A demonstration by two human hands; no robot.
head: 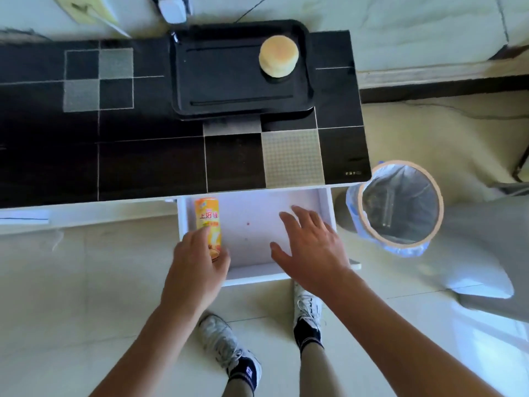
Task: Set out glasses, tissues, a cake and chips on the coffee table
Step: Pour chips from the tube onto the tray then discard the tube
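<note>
orange chips can (207,222) labelled 上好佳, smaller print unreadable

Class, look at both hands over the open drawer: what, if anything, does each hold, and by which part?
The left hand grips the orange chips can around its near, lower end. The right hand holds nothing, its fingers spread over the drawer.

I see a black coffee table (143,156) with a pattern of grey and black squares and thin white lines. A black tray (229,90) lies on its far side, and a round cake (278,56) sits in the tray's right far corner. The table's white drawer (257,224) is pulled out toward me; a chips can (206,219) lies in its left part. On the tiled floor (86,282) right of the table stands a bin (400,204) lined with a bag.
</note>
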